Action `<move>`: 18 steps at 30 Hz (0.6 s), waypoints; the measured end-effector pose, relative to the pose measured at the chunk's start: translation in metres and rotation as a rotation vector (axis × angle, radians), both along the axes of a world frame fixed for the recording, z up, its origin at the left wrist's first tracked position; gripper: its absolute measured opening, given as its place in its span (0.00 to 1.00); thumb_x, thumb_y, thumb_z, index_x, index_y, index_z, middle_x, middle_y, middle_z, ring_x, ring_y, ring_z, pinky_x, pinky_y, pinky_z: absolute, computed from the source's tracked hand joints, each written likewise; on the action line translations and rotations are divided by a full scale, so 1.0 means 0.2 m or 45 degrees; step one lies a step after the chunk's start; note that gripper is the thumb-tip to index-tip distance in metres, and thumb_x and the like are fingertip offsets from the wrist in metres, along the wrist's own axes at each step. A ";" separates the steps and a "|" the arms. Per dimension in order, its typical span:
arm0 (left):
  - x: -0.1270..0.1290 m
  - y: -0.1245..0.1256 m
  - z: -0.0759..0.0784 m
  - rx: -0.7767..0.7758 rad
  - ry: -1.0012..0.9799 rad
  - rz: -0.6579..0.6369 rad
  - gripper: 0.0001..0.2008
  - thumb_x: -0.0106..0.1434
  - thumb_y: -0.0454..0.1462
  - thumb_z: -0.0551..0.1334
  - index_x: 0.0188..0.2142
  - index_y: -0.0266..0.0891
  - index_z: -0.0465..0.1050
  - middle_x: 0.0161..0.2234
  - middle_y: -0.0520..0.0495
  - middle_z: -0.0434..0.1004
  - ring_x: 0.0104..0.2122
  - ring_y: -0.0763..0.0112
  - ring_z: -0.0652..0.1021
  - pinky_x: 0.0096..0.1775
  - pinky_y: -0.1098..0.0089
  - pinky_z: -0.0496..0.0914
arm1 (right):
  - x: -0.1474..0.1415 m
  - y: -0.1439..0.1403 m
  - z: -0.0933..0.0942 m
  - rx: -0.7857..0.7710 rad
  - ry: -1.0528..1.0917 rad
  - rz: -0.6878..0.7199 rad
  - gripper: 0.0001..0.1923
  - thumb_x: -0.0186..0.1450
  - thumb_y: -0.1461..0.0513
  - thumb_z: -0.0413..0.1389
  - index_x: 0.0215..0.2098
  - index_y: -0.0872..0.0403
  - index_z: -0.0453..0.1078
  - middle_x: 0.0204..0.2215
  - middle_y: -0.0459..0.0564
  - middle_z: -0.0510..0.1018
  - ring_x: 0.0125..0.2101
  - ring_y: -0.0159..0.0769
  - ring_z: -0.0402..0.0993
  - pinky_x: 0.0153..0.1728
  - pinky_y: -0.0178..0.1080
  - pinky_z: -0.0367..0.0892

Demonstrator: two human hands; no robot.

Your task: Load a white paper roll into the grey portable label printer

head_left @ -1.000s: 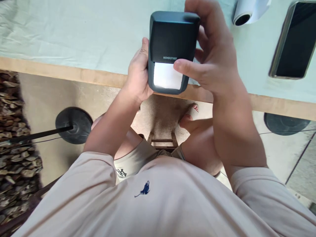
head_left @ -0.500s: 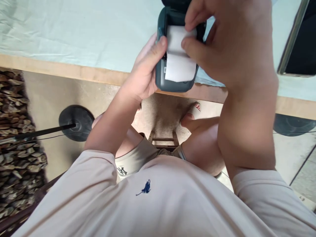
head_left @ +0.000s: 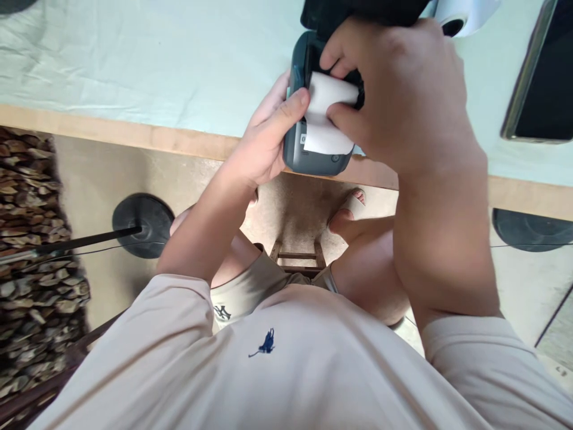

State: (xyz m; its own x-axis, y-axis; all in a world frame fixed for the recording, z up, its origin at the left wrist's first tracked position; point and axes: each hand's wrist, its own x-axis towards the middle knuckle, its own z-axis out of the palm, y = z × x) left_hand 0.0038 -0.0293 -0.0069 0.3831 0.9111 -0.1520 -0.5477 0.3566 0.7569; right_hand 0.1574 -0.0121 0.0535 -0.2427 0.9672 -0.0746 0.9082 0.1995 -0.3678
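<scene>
My left hand [head_left: 280, 128] is closed round the left side of a dark teal label printer [head_left: 313, 164], its thumb on the near-left rim. The printer's black lid [head_left: 340, 15] stands open at the far end. Inside lies a white paper roll [head_left: 333, 88], and its loose end hangs over the printer's front. My right hand [head_left: 394, 89] reaches over from the right, its thumb at the paper's near side and its bent fingers at the roll's far side. The back of that hand hides the printer's right side.
Another white roll [head_left: 474, 15] with a dark core sits at the far right of the cloth-covered table [head_left: 156, 71]. A dark-screened phone or tablet [head_left: 544, 83] lies on the right. Below the table are round black bases [head_left: 143, 224] and, at left, stacked firewood [head_left: 36, 239].
The printer has shifted slightly down in view, and more of its lid shows. My right hand's fingers have moved from the paper's top to the roll's far side. The second roll has come into view.
</scene>
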 end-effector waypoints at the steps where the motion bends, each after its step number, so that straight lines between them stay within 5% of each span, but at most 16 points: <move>1: 0.00 0.00 0.01 -0.029 -0.013 -0.009 0.14 0.68 0.34 0.53 0.49 0.45 0.71 0.47 0.50 0.76 0.64 0.54 0.61 0.63 0.54 0.62 | 0.00 0.00 0.00 0.005 -0.026 -0.019 0.26 0.55 0.66 0.54 0.51 0.44 0.68 0.48 0.49 0.73 0.50 0.55 0.68 0.52 0.64 0.61; 5: -0.01 0.00 0.02 -0.157 0.023 -0.080 0.18 0.68 0.36 0.53 0.56 0.51 0.67 0.47 0.51 0.77 0.65 0.55 0.57 0.65 0.56 0.57 | 0.00 -0.01 0.02 0.026 -0.035 -0.014 0.26 0.54 0.65 0.55 0.51 0.41 0.66 0.46 0.46 0.75 0.48 0.53 0.69 0.52 0.62 0.63; 9: -0.02 0.00 0.01 -0.037 0.083 -0.068 0.15 0.67 0.37 0.55 0.51 0.54 0.69 0.48 0.53 0.76 0.65 0.56 0.57 0.62 0.59 0.64 | 0.01 -0.01 0.02 -0.044 -0.089 -0.031 0.28 0.55 0.63 0.56 0.53 0.37 0.65 0.48 0.45 0.73 0.49 0.53 0.67 0.53 0.62 0.62; 15: 0.00 -0.01 0.00 0.126 0.097 -0.053 0.11 0.70 0.34 0.51 0.45 0.39 0.71 0.45 0.50 0.74 0.61 0.52 0.65 0.55 0.56 0.70 | 0.00 -0.01 0.01 0.041 -0.155 -0.009 0.25 0.54 0.65 0.55 0.49 0.41 0.66 0.44 0.50 0.74 0.47 0.61 0.69 0.43 0.68 0.63; 18: 0.00 -0.01 0.01 0.132 0.120 -0.052 0.12 0.70 0.35 0.50 0.47 0.39 0.70 0.46 0.48 0.75 0.56 0.54 0.72 0.51 0.62 0.74 | 0.03 -0.02 0.05 -0.018 0.151 0.021 0.22 0.50 0.67 0.56 0.44 0.45 0.69 0.39 0.47 0.73 0.47 0.54 0.69 0.52 0.63 0.60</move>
State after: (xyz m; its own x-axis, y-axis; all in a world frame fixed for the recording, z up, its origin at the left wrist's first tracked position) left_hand 0.0039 -0.0308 -0.0054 0.4084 0.9079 -0.0948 -0.4595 0.2942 0.8380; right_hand 0.1640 -0.0165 0.0633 -0.2662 0.9622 -0.0579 0.8549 0.2079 -0.4754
